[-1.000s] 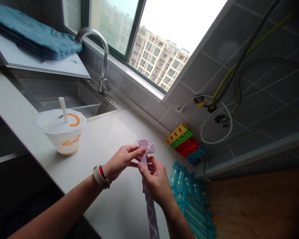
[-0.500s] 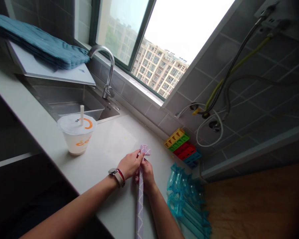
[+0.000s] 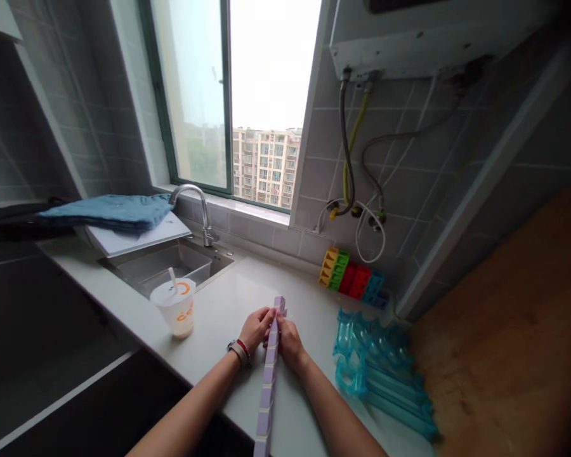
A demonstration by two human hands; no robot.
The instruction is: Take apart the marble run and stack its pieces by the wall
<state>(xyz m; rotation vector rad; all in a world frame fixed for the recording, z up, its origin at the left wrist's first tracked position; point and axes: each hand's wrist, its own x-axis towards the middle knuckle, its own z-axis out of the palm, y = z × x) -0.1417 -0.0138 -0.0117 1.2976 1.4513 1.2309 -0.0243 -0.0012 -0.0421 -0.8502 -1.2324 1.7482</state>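
Observation:
A long lilac snake puzzle [image 3: 267,384] with pale joint lines stretches from my hands down to the bottom edge of the view. My left hand [image 3: 255,330] pinches it near its far end from the left. From the other side my right hand [image 3: 291,346] grips the same end, thumb on top. Both sets of fingers are closed, and some of the fingertips are hidden behind the puzzle. Its far tip sticks out a little beyond the thumbs, with a small piece jutting to the right.
A lidded drink cup [image 3: 176,311] with a straw stands left on the white counter [image 3: 228,317]. Behind it are a sink [image 3: 147,266], a faucet [image 3: 204,212] and folded blue cloth [image 3: 109,209]. Coloured plastic racks [image 3: 354,279] and clear blue plastic pieces [image 3: 380,374] lie right.
The view has tilted level and upward, bringing the wall heater into sight. The puzzle has been turned in my hands: its zigzag side gave way to a face with crosswise lines.

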